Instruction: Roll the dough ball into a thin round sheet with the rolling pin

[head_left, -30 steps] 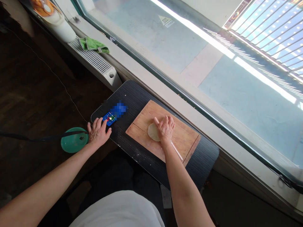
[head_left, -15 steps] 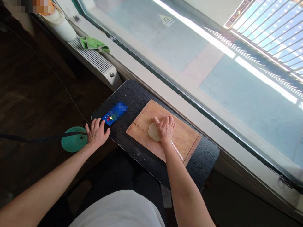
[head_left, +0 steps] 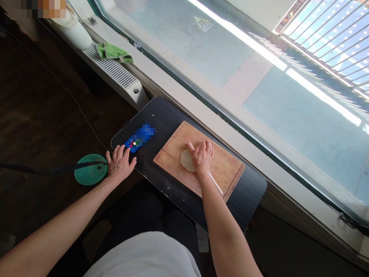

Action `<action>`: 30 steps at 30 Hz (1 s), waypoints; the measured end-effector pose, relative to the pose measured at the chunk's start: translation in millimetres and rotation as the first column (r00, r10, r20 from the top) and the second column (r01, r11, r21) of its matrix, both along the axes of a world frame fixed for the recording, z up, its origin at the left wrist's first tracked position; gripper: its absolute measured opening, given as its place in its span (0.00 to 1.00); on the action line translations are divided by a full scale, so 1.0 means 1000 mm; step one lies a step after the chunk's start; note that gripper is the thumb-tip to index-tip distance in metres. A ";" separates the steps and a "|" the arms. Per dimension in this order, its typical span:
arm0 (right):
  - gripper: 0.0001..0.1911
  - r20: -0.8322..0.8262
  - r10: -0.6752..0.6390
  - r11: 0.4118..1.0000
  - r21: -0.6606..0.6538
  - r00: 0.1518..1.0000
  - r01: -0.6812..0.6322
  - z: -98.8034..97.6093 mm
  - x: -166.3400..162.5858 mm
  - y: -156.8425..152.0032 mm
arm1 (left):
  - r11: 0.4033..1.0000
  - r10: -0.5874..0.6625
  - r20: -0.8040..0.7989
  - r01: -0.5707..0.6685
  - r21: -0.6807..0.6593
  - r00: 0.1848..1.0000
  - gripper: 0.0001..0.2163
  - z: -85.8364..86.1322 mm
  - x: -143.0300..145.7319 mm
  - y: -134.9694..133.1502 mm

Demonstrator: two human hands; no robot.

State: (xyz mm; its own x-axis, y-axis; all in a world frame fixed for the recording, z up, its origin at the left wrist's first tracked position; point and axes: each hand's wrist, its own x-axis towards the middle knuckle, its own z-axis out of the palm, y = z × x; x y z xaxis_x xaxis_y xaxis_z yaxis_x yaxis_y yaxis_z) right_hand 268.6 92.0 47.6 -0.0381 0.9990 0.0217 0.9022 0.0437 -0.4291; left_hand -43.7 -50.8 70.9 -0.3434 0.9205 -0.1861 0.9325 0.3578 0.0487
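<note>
My right hand [head_left: 202, 156] is closed over the middle of a thin rolling pin [head_left: 216, 184], which lies slantwise on the wooden board [head_left: 175, 144]. Under its fingers and palm a round, flat piece of dough [head_left: 187, 160] shows on the left side; the rest is covered by the hand. Fingers spread, my left hand [head_left: 120, 163] is at the left edge of the dark table, its fingertips close to the lower end of a phone [head_left: 132, 144] with a lit blue screen. Whether a fingertip touches the phone I cannot tell.
The board rests on a small black table [head_left: 161, 109] beside a large window. Below the table's left side is a green bowl [head_left: 90, 175] with a dark strap crossing it. A green cloth [head_left: 113, 53] and a white container [head_left: 72, 32] sit on the radiator [head_left: 115, 75].
My left hand has shifted slightly to the right, toward the phone and the table. My right hand, rolling pin and dough look the same.
</note>
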 end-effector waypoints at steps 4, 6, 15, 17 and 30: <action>0.21 0.002 0.002 1.000 0.000 1.000 -0.002 0.001 0.000 0.000 | 1.000 0.011 -0.005 -0.011 -0.014 1.000 0.27 -0.001 -0.001 -0.003; 0.20 0.005 0.004 1.000 0.001 1.000 -0.004 0.001 0.000 0.000 | 1.000 0.013 -0.010 -0.013 -0.011 1.000 0.28 -0.001 -0.002 -0.003; 0.21 0.010 -0.001 1.000 0.001 1.000 0.001 0.000 0.000 0.000 | 1.000 0.012 -0.009 -0.012 0.015 1.000 0.28 -0.004 -0.006 0.006; 0.21 0.002 0.000 1.000 0.004 1.000 0.000 -0.001 0.000 0.000 | 1.000 0.009 -0.011 -0.009 0.015 1.000 0.28 -0.004 -0.006 0.007; 0.21 -0.010 -0.001 1.000 0.000 1.000 0.001 -0.002 0.001 -0.001 | 1.000 -0.013 -0.031 0.013 -0.014 0.999 0.28 -0.006 -0.004 0.009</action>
